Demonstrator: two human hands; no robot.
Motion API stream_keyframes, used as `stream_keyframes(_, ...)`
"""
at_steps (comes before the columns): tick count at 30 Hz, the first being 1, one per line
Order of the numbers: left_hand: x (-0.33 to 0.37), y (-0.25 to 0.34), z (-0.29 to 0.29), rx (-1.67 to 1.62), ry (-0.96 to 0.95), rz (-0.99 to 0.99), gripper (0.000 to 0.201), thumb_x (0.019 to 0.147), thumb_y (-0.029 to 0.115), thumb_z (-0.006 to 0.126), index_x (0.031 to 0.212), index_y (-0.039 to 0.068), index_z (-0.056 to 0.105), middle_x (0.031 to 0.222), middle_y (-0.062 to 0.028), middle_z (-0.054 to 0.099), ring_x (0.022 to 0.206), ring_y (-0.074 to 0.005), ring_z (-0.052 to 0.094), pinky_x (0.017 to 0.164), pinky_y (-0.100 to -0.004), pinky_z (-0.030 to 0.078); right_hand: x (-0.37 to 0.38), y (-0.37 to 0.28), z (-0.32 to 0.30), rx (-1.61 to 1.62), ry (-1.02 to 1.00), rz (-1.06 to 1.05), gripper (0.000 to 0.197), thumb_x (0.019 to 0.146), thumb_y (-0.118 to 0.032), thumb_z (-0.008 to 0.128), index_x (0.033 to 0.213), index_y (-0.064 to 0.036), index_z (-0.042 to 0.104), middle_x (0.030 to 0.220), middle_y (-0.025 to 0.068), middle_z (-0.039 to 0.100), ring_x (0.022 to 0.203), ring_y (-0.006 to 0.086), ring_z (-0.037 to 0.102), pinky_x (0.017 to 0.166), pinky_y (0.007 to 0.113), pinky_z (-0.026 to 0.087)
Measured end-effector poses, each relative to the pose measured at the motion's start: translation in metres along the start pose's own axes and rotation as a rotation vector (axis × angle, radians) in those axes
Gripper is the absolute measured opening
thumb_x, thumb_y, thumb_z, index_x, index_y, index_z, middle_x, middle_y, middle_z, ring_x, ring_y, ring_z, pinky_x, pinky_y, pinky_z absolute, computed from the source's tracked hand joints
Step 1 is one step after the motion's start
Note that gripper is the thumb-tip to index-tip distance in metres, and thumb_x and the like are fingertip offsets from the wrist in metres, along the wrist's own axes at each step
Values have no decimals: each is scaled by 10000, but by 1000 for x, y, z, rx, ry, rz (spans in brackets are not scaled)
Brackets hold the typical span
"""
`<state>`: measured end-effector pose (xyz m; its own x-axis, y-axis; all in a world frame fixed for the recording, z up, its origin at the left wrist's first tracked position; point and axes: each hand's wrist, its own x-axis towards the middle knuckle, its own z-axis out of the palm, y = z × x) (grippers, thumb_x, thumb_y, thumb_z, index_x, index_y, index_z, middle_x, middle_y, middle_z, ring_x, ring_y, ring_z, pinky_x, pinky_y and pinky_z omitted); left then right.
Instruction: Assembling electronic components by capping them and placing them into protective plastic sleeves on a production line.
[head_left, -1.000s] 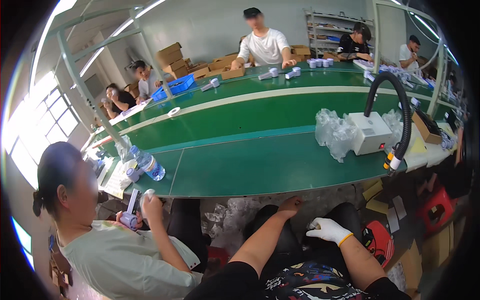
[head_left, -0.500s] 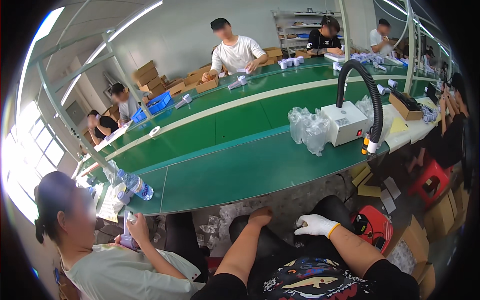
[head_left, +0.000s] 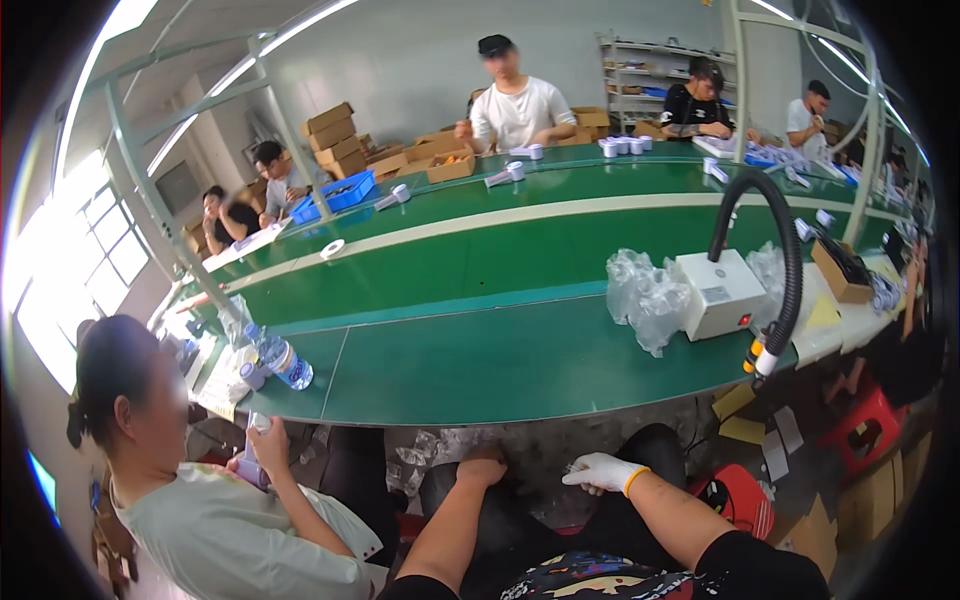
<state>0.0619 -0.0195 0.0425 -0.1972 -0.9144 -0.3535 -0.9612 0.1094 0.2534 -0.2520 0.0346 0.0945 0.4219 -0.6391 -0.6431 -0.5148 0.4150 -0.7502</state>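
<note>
My left hand (head_left: 483, 467) is bare and hangs over my left knee, fingers curled down and mostly hidden. My right hand (head_left: 607, 473) wears a white knit glove with a yellow cuff and hovers above my lap. Its fingers are bent together around the thumb; whatever small thing may be in them is too indistinct to name. Both hands are below the front edge of the green workbench (head_left: 450, 370), apart from each other and from the bench. On my left, a co-worker's hand (head_left: 268, 447) holds a white and pale purple handheld device (head_left: 250, 468).
A white box machine (head_left: 718, 290) with a black flexible hose (head_left: 795, 270) stands right, beside clear plastic bags (head_left: 645, 300). A water bottle (head_left: 284, 360) stands left. Purple-white devices (head_left: 507, 174) lie along the green conveyor, with co-workers beyond. A red stool (head_left: 748, 502) is at my right.
The view has swung, shifting the bench and machine rightward. My gloved right hand has drawn nearer my left, its fingers more closed. Across the conveyor, a co-worker has raised one hand.
</note>
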Motion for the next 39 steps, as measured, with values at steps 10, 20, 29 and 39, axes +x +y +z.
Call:
stream_keyframes(10,-37,-8,1,-42,98,-151,316,902,368,603,1117,175,732,1063,-123,759,977,-359,726,846,-500,573,25,12,-16,450,-57,-22,257,965,-350,735,974,-122,616,708,9,601,578,131,583,518,292,477)
stream_keyframes(20,-2,49,19,-63,77,58,304,918,345,583,1087,152,746,1106,-158,745,1012,-368,718,880,-507,568,42,20,-22,521,-75,12,282,976,-389,729,1025,-137,612,709,11,615,582,138,610,520,302,502)
stream_keyframes(29,51,116,24,105,-109,259,357,926,307,555,1149,101,743,1176,-167,738,1120,-376,695,959,-511,544,27,40,-42,590,-23,58,275,952,-379,765,1036,-181,594,685,10,606,552,120,592,462,276,458)
stream_keyframes(39,57,82,35,50,-91,287,394,943,310,531,1190,87,743,1272,-195,701,1202,-373,661,1025,-501,516,26,51,-47,528,27,141,306,964,-410,735,1030,-143,600,707,33,617,581,155,611,519,313,516)
